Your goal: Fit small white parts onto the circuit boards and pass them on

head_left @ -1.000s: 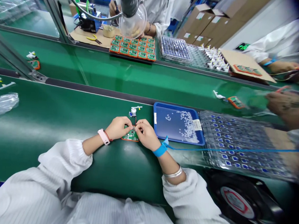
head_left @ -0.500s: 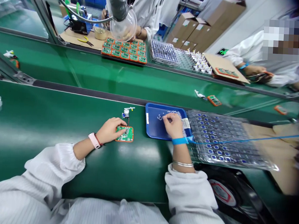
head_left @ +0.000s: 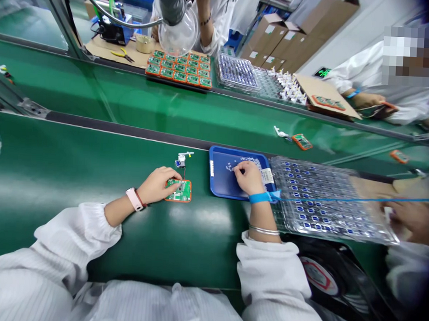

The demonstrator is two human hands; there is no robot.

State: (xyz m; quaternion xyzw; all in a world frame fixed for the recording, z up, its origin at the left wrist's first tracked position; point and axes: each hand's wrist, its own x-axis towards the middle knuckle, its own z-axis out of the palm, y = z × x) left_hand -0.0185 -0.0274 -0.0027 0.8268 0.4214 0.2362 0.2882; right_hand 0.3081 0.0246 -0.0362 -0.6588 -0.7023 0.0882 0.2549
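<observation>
A small green circuit board with an orange edge lies on the green bench in front of me. My left hand rests on its left side, fingers curled over it and holding it down. A small wired part lies just beyond the board. My right hand reaches into the blue tray of tiny white pieces, fingertips pinched together among them; what they hold is too small to make out. A blue wrist strap with a cord runs off to the right.
A clear blister tray of blue parts lies right of the blue tray. A green conveyor carries another board. Across it stand a panel of boards, cartons and other workers. A co-worker's hand is at the right edge.
A second ago both hands were together on the board. My right hand left it and went to the blue tray, where it now picks among the white pieces. The left hand stayed.
</observation>
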